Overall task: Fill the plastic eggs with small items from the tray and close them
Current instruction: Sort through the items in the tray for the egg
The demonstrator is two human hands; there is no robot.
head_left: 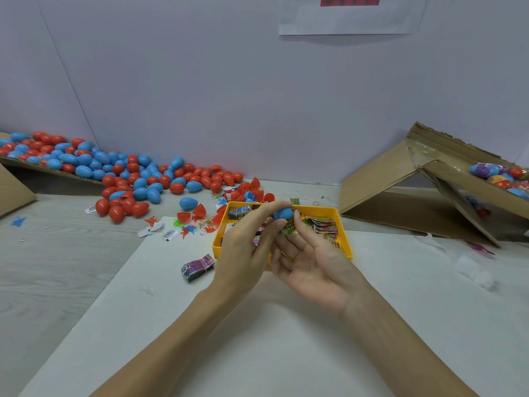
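Note:
My left hand pinches a blue plastic egg half between thumb and fingertips, just above the yellow tray. My right hand lies palm up beside it, its thumb and forefinger holding a green folded packet right under the egg half. The tray holds several small printed packets. A large heap of closed red and blue eggs spreads over the table at the left. Loose red egg halves lie near the tray's far left corner.
A purple bundle of packets lies left of my left wrist. Small plastic toys and paper scraps are scattered left of the tray. A tipped cardboard box with wrapped eggs stands at the right. A white mat covers the near table.

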